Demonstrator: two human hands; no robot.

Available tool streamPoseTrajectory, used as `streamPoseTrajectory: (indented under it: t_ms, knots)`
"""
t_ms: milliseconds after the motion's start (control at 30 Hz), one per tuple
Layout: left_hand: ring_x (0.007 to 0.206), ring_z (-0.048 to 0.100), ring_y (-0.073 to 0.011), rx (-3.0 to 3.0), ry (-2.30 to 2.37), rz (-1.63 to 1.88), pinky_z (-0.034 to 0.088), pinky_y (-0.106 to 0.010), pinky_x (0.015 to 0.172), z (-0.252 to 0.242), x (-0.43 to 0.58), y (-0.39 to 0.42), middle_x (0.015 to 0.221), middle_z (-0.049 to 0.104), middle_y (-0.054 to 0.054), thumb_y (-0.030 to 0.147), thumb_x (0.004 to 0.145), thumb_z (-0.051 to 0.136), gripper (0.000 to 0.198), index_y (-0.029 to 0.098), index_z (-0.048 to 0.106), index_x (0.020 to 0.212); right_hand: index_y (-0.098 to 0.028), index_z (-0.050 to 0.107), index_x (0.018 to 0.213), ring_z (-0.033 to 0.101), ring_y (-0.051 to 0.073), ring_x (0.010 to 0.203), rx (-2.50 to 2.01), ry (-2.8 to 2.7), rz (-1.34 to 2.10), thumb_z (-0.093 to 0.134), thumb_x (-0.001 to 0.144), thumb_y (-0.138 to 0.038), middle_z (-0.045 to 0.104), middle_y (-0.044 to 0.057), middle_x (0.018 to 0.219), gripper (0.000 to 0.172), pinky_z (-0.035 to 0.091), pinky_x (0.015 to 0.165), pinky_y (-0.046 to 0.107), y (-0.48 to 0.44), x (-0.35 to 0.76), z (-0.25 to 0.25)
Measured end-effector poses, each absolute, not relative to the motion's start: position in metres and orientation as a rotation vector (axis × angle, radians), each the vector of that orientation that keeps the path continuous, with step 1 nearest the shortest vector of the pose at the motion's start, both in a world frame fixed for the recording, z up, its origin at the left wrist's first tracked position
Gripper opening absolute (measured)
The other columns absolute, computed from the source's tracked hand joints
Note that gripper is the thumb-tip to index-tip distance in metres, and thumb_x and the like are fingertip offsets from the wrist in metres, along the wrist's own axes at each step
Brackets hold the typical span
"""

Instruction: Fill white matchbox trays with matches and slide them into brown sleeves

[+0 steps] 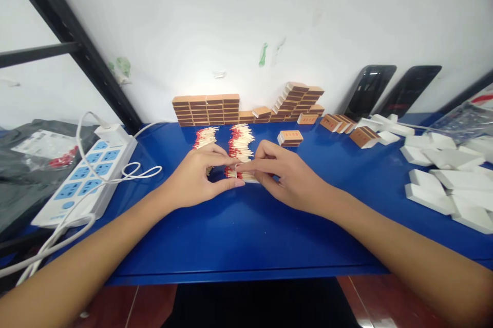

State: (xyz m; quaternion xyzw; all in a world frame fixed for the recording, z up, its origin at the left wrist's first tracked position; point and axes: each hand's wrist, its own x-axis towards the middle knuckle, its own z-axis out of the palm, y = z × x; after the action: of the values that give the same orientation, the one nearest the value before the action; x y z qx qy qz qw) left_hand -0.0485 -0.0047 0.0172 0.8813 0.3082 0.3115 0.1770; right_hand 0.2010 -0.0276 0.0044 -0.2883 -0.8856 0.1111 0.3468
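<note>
Between my hands lies a small white matchbox tray (251, 179) with red-headed matches in it, partly covered by my fingers. My left hand (202, 175) curls around the tray's left end, its thumb along the near side. My right hand (287, 176) is closed at the right end, with the index finger stretched across the match heads. Just behind the tray is a long pile of loose matches (241, 144). A second match pile (206, 136) sits to its left, partly behind my left hand.
Closed matchboxes (206, 110) are stacked along the wall, with a stepped stack (296, 99) farther right. One matchbox (290, 138) stands apart behind my right hand. White trays (442, 179) heap at the right. A power strip (87, 179) with white cables is at left.
</note>
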Motion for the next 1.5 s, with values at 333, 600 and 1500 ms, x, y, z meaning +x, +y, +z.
streamPoseTrajectory:
  t_ms: [333, 600, 1500]
  knots:
    - [0.085, 0.068, -0.019, 2.335, 0.965, 0.907, 0.055, -0.031, 0.067, 0.0158, -0.0502, -0.0035, 0.104, 0.075, -0.007, 0.049, 0.083, 0.085, 0.04, 0.028, 0.081, 0.116, -0.022, 0.07, 0.109, 0.049, 0.014, 0.07, -0.958, -2.18, 0.181, 0.06, 0.101, -0.021, 0.053, 0.0, 0.083, 0.012, 0.04, 0.064, 0.03, -0.0281, 0.2018, 0.0127]
    - [0.087, 0.07, -0.0199, 2.437, 0.915, 0.917, 0.059, -0.033, 0.073, 0.0158, -0.0489, -0.0048, 0.102, 0.076, -0.008, 0.048, 0.083, 0.085, 0.036, 0.025, 0.082, 0.11, -0.022, 0.062, 0.099, 0.049, 0.015, 0.071, -1.066, -2.151, 0.256, 0.066, 0.096, -0.022, 0.053, -0.001, 0.081, 0.005, 0.038, 0.066, 0.03, -0.0242, 0.2011, 0.0064]
    - [0.086, 0.067, -0.0162, 2.499, 0.907, 0.903, 0.055, -0.029, 0.072, 0.017, -0.0485, -0.0059, 0.101, 0.073, -0.005, 0.043, 0.085, 0.085, 0.035, 0.025, 0.081, 0.115, -0.022, 0.064, 0.099, 0.049, 0.012, 0.07, -1.009, -2.158, 0.353, 0.066, 0.098, -0.022, 0.056, -0.002, 0.083, 0.002, 0.037, 0.065, 0.029, -0.0295, 0.1962, 0.0062]
